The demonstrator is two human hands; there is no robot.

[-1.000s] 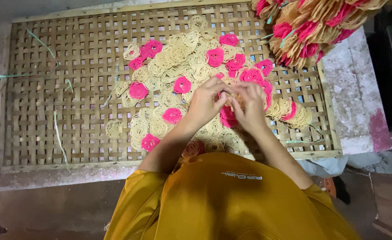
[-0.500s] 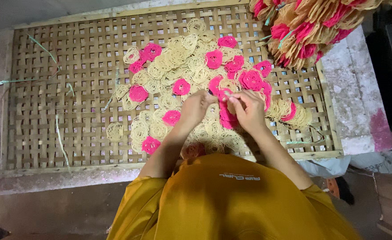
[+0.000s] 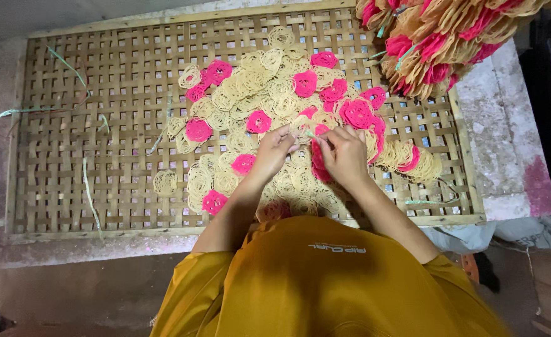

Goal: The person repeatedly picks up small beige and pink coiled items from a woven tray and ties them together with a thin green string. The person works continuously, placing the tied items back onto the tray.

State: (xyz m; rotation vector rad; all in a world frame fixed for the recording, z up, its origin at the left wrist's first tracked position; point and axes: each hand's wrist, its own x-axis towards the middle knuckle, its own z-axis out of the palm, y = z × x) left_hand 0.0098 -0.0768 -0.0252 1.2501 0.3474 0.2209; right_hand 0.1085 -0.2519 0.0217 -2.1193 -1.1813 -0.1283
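Pale straw coils (image 3: 269, 84) and about a dozen pink coils (image 3: 305, 82) are being sorted on one woven bamboo tray (image 3: 100, 187); a pale coil (image 3: 305, 126) is being pinched near the tray's middle by left hand (image 3: 274, 151) and right hand (image 3: 345, 155), fingers closed together.

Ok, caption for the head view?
Left hand and right hand meet over pink and cream coiled rosettes on a woven bamboo tray.

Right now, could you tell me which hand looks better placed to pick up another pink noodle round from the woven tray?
Probably the right hand: it rests against a pile of pink rounds, with more just beyond it. The left hand lies over pale rounds, and both hands pinch a thin strip.
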